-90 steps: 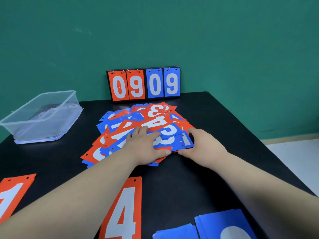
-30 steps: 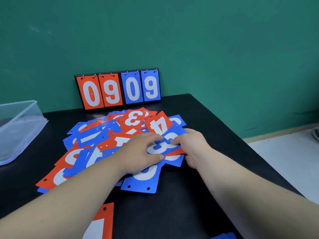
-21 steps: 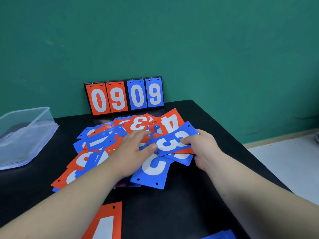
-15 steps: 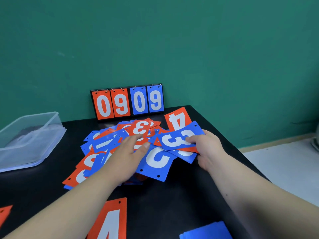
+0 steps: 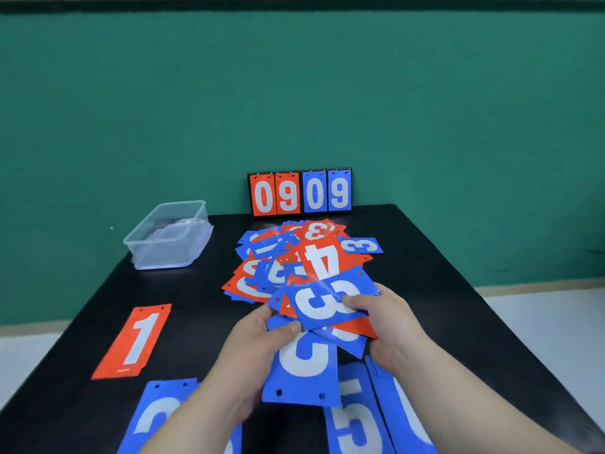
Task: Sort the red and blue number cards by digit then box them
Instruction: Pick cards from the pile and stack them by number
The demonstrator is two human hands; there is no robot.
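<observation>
Leftmost, the clear plastic box (image 5: pixel 167 235) stood on the black table (image 5: pixel 196 306), with a red 1 card (image 5: pixel 134 340) lying flat nearer the person. At centre, the left hand (image 5: pixel 258 339) pinched the upper edge of a blue card (image 5: pixel 304 371), in front of the loose card pile (image 5: pixel 288 257). Beside it, the right hand (image 5: pixel 389 326) gripped a fanned bunch of cards topped by a blue 3 card (image 5: pixel 327 299), thumb on the digit.

Bare counter (image 5: pixel 196 290) lies open at centre left, between the clear plastic box (image 5: pixel 168 235) and the red 1 card (image 5: pixel 132 340), and along the right edge beside the loose card pile (image 5: pixel 294 257). The scoreboard (image 5: pixel 299 193) blocks the far edge behind the pile. Blue cards (image 5: pixel 357 417) cover the counter at the bottom of the frame.
</observation>
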